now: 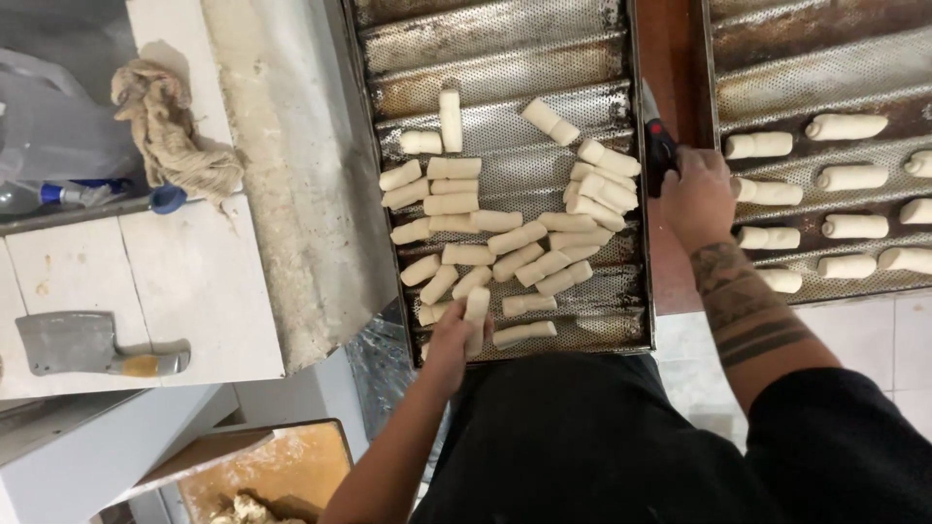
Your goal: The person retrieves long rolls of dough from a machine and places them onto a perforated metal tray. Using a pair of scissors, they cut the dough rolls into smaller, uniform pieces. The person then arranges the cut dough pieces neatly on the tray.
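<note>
Fingers (464, 328) of the left hand (452, 340) close around one pale dough roll (477, 315), which stands on end at the near edge of a perforated metal baking tray (505, 58). That roll sits among a loose heap of like dough rolls (515, 238) lying every which way across the tray's near half, some stacked on each other, while the far channels of the tray are bare metal. Across a strip of red-brown surface, the right hand (697, 199) grips a small knife (656, 136) with a dark handle, its fingers wrapped tight on it and its blade pointing away from the person. A tattooed forearm (748, 311) leads back from that hand into a black sleeve. Just beyond the right hand lies a second perforated tray (815, 39), where more rolls (845, 225) rest in neat rows along the channels, each apart from its neighbour. Well to the left, on a white tiled counter (194, 281), lie a cleaver (87, 344) with a wooden handle and a crumpled beige rag (170, 131).
</note>
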